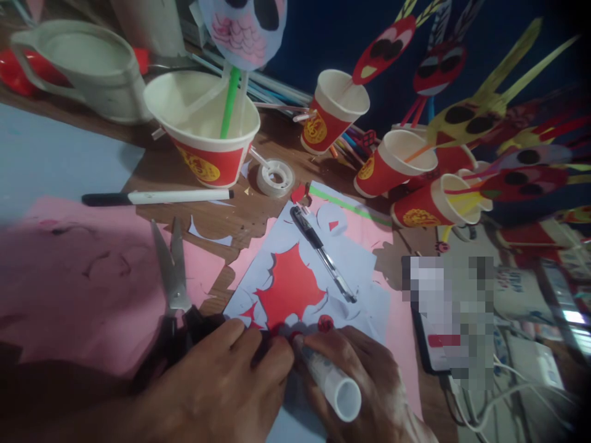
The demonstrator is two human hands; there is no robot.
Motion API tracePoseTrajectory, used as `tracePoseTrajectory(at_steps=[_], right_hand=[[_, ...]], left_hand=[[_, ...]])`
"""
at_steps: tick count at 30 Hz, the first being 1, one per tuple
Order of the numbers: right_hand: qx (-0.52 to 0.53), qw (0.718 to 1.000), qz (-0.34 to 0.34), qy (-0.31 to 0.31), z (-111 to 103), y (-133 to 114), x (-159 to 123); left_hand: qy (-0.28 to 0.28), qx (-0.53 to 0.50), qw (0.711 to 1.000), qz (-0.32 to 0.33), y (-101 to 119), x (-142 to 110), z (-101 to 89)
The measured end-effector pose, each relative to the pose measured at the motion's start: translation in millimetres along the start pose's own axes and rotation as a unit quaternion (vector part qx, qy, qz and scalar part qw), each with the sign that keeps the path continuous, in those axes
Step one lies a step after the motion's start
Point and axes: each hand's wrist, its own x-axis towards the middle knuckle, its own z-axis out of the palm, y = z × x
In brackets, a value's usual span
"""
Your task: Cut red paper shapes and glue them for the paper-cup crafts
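Note:
My right hand [364,375] grips a white tube that looks like a glue stick [330,378], its hollow end facing me and its tip pointing down at the paper. Beside it, my left hand [244,369] is closed, fingertips pressed on a small red paper piece [294,336] that they mostly hide. Just beyond both hands lies a jagged red paper scrap [295,286] on pale sheets [369,264]. A clear pen with a black grip [325,255] rests across those sheets. Scissors [175,289] lie spread beside my left hand, their handles partly behind it.
A large paper cup [212,163] holds straws and a paper face [247,31]. Smaller cups [335,111] with paper figures line the right back. A tape roll [276,177], a marker [157,197], a mug [92,67], pink paper [92,295], a phone [427,326] and cables [480,424] surround my hands.

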Motion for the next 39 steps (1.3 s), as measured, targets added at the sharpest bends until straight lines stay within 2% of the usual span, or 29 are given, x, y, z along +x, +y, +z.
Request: tracePoseTrajectory(at_steps=[6, 14, 20, 27, 34, 39], right_hand=[[0.029, 0.999, 0.039, -0.003, -0.3, -1.8, -0.7], [0.042, 0.997, 0.049, -0.03, -0.8, -0.1, -3.0], [0.064, 0.996, 0.068, -0.004, 2.0, -1.0, 0.9], [0.034, 0.998, 0.054, -0.021, -0.4, -2.7, 4.2], [0.055, 0.994, 0.044, -0.078, -6.9, -0.2, 3.2], [0.063, 0.992, 0.07, -0.08, -6.7, 2.1, -4.1]], left_hand=[[0.003, 0.0, 1.0, -0.004, 1.2, -0.9, 2.3], [0.009, 0.02, 1.0, 0.002, 1.6, 0.5, 3.8], [-0.009, 0.032, 0.999, 0.006, 0.9, 2.5, 1.2], [-0.051, 0.019, 0.998, 0.009, -0.2, 2.9, -6.2], [-0.019, 0.032, 0.999, 0.022, -2.7, 1.8, -5.4], [-0.026, 0.017, 0.999, 0.025, -3.6, 2.0, -5.1]])
